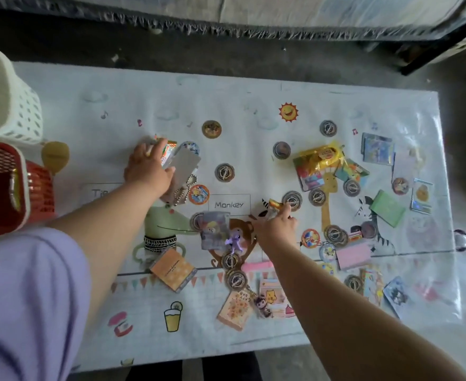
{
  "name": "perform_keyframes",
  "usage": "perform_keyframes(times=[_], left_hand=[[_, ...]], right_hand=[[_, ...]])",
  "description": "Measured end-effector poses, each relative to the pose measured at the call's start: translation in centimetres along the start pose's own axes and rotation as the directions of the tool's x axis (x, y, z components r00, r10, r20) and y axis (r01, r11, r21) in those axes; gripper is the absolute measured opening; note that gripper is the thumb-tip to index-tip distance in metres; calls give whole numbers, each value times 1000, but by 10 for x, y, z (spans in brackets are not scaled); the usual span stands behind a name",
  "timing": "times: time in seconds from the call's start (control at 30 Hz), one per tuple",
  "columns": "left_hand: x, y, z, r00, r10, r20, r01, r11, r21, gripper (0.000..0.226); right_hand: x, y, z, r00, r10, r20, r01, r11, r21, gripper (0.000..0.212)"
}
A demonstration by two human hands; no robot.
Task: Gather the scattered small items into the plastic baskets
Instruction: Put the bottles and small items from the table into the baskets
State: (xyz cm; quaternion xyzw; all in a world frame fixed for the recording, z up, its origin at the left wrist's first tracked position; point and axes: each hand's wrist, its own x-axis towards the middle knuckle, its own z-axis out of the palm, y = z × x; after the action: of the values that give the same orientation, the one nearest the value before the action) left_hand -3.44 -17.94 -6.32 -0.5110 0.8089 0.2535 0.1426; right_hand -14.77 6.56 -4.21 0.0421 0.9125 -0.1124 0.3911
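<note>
Items mostly still out on the mat (143, 100), so task looks early. Landmark: the "Monkey" label (229, 204) printed on the mat.

Left hand (146, 169), up-left of the label, fingers clamped on a small stack of cards (176, 158); a ball chain (185, 188) hangs just under it. Right hand (275, 229), just right of the label, fingertips pinched on a small orange wrapper (274, 204).

Left to do: discs (225, 172) above, right of & below the label; a yellow packet (322, 158) and more cards (377, 148) well to the right; an orange card (172, 268), a notebook (234, 309) and a small figure (262, 305) below it; a purple figure (234, 240) just below the label.

Baskets far left of the label: white basket (20, 114) and red basket (3, 166), touching or nearly so. White one's visible inside looks bare; red one's inside is too dark to tell. My read: only a handful in hand, bulk of the gathering still ahead.
</note>
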Motion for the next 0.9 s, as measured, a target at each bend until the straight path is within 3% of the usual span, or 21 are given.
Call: perform_keyframes(times=[0.07,0.2,0.3,0.4,0.53,0.63,0.7,0.77,0.9], left_hand=[[5,4,5,1000,7,-9,-6,999,35,62],[0,13,2,986,19,-167,-22,1000,-18,49],[-15,33,2,971,95,-218,-112,991,-68,54],[-34,65,3,954,174,-245,-195,979,-64,58],[-57,112,18,973,230,20,-199,881,-430,51],[-75,139,27,960,203,193,-36,774,-633,50],[-84,156,27,930,177,321,165,579,-798,57],[-86,166,30,903,180,391,296,401,-867,62],[-83,180,36,915,68,399,356,333,-873,46]], right_hand=[[9,2,4,1000,-12,5,12,1000,0,84],[16,4,3,999,-33,-29,36,996,83,75],[15,0,-9,996,-83,-36,89,970,226,80],[11,-9,-23,984,-160,-74,175,928,329,72],[7,-22,-39,968,-245,-54,234,805,546,65],[1,-34,-49,943,-326,-63,294,734,612,48],[-4,-37,-53,914,-403,-50,341,696,632,33],[-10,-37,-56,893,-450,-5,356,700,620,25],[-4,-30,-81,865,-495,86,275,609,744,24]])
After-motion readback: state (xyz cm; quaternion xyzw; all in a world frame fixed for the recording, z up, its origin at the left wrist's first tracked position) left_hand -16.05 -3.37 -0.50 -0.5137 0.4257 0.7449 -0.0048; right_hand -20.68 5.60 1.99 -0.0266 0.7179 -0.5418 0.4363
